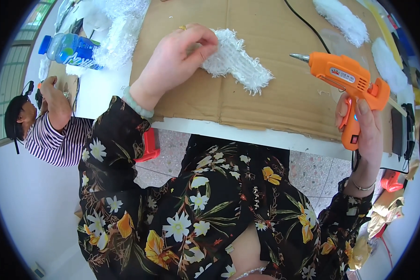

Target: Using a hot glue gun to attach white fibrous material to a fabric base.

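My right hand [369, 123] is wrapped round the grip of an orange hot glue gun [343, 70]. Its metal nozzle points left, over the cardboard, and a pale glue stick shows at its back end. My left hand [177, 58] is closed, thumb and forefinger together at the left end of a fluffy white fabric piece [240, 60]. Exactly what the fingertips pinch is partly hidden. The fabric piece is bent, shaggy along its edges, and lies on a brown cardboard sheet [182, 100]. A gap of bare cardboard separates the nozzle from the fabric.
More fluffy white pieces lie at the far right [343, 21] and in a pile [123, 32] at the left. A blue-capped bottle [72, 49] lies beside that pile. A black cord [308, 23] crosses the cardboard. Another person in a striped shirt [56, 140] works at the left.
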`<state>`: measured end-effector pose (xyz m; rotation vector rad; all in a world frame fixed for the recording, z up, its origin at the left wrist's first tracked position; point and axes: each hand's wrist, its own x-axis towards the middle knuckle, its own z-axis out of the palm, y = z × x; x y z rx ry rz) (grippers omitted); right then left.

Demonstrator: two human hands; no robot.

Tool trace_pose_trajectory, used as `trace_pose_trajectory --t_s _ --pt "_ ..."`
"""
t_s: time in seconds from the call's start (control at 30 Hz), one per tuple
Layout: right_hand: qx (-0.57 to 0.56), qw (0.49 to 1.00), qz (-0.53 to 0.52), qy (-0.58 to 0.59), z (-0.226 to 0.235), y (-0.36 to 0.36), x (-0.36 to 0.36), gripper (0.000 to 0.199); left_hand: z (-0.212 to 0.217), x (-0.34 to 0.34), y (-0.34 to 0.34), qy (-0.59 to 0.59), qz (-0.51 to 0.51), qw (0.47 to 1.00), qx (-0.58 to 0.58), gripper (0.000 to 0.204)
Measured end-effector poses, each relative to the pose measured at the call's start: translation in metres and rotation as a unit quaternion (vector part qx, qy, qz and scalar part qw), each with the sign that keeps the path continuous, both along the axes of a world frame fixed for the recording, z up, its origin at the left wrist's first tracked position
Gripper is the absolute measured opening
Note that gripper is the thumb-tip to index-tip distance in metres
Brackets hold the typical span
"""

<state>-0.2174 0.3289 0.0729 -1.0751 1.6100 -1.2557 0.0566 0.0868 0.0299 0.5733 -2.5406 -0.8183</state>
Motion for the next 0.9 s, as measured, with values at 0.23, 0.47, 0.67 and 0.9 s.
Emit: trace_pose_trajectory --t_s 0.23,0.47,0.67,0.9 --pt "-0.045 0.997 -0.016 -0.055 -0.023 0.003 0.0 0.036 0.005 0.007 0.003 0.016 -0.057 0.998 -0.016 0.047" --pt "-0.032 0.997 -0.042 -0.054 -0.032 -0.003 -0.004 0.038 0.004 -0.002 0.009 -0.033 -0.011 0.993 -0.111 0.051" --pt "-0.041 0.996 -0.032 -0.069 -0.035 -0.007 -0.006 0.038 0.002 -0.012 0.007 -0.024 0.013 0.997 -0.077 0.048" --pt "-0.055 0.993 -0.057 -0.084 -0.039 -0.012 -0.005 0.037 0.0 -0.016 0.005 -0.03 0.034 0.992 -0.12 0.043"
